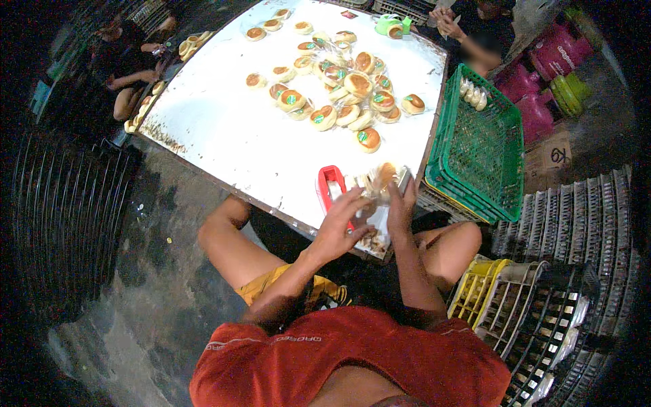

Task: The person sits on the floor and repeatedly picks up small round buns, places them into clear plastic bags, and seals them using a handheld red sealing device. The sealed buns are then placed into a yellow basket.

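Note:
In front of me, at the near corner of the white table (pixel 218 117), both hands are over a blurred bun in clear plastic (pixel 386 172). My right hand (pixel 402 206) grips a narrow grey tool (pixel 405 179), perhaps a stapler, beside the bun. My left hand (pixel 343 219) has its fingers spread by the plastic; whether they pinch it is too blurred to tell. A red plastic frame-like object (pixel 323 187) lies just beyond the left hand, partly covered by it. Farther up the table lie several bagged round buns (pixel 358 84), browned on top, many with green stickers.
Stacked green plastic crates (pixel 473 152), holding a few pale bagged pieces (pixel 474 94), stand against the table's right side. A green tape dispenser (pixel 390 24) sits at the far edge. Other people are at far left and far right. Crates (pixel 503 295) rise beside my right knee.

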The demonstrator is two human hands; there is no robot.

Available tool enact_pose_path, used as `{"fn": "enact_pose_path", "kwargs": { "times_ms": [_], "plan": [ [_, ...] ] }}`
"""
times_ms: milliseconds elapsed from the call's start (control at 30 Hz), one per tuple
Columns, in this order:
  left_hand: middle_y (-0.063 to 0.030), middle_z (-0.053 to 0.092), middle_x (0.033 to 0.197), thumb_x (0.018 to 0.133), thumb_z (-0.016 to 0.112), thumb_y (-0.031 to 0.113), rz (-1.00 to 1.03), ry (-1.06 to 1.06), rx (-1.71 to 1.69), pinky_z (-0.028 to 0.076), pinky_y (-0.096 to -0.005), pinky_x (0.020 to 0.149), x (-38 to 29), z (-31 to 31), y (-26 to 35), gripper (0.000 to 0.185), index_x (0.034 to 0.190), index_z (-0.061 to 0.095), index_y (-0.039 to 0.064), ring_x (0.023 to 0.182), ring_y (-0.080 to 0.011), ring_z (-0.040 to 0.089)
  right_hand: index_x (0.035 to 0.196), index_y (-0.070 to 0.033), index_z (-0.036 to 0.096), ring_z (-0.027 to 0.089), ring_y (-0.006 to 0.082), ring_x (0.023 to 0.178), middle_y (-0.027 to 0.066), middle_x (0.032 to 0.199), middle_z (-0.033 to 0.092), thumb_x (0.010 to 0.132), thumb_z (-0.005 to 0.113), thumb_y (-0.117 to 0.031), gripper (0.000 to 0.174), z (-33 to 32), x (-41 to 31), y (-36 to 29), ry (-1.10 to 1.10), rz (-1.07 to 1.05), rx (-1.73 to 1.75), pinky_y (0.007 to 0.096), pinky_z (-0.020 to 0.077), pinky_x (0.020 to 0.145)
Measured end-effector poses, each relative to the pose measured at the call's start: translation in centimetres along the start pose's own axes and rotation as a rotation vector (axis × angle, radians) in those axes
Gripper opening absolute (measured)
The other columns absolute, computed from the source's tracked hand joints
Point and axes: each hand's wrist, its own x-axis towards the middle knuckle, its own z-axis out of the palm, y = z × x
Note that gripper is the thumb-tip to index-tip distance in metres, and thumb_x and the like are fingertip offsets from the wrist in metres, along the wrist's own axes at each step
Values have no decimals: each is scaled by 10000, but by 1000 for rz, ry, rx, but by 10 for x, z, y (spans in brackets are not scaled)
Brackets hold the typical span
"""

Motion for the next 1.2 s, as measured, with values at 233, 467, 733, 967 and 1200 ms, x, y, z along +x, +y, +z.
{"fn": "enact_pose_path", "kwargs": {
  "times_ms": [233,467,733,967,1200],
  "plan": [
    [-167,672,1116,890,680,95,-221,292,-43,502,-381,918,-4,-42,-21,249,1122,669,7,1043,-287,658,1302,-33,595,609,342,1146,219,1215,641,921,658,-373,515,-59,85,126,-112,-49,-894,434,475,974],
    [-149,712,999,921,652,133,-286,291,-148,514,-357,849,4,-32,-38,197,1061,702,3,946,-242,679,905,-43,725,677,355,811,187,823,693,861,658,-321,289,-109,228,169,-231,-342,-1325,448,524,773],
    [-145,722,955,911,668,154,-246,410,-180,511,-339,861,36,-55,-24,217,1034,705,-22,913,-212,681,1271,-77,591,501,412,1280,166,1396,515,836,706,-399,553,-23,233,106,164,177,-1477,612,402,1013],
    [-141,724,959,899,686,140,-326,400,-191,522,-355,863,9,-63,-31,223,1052,701,-22,948,-216,684,1077,-96,687,646,337,1069,172,1002,699,862,562,-122,250,18,206,40,12,-132,-1236,552,457,885],
    [-213,611,1270,791,778,160,-67,368,363,461,-404,992,32,-61,-12,481,1222,627,9,1201,-306,583,928,-125,719,593,236,998,39,900,657,829,579,-44,190,46,64,-86,-739,-997,-1168,541,343,998]
  ]
}}
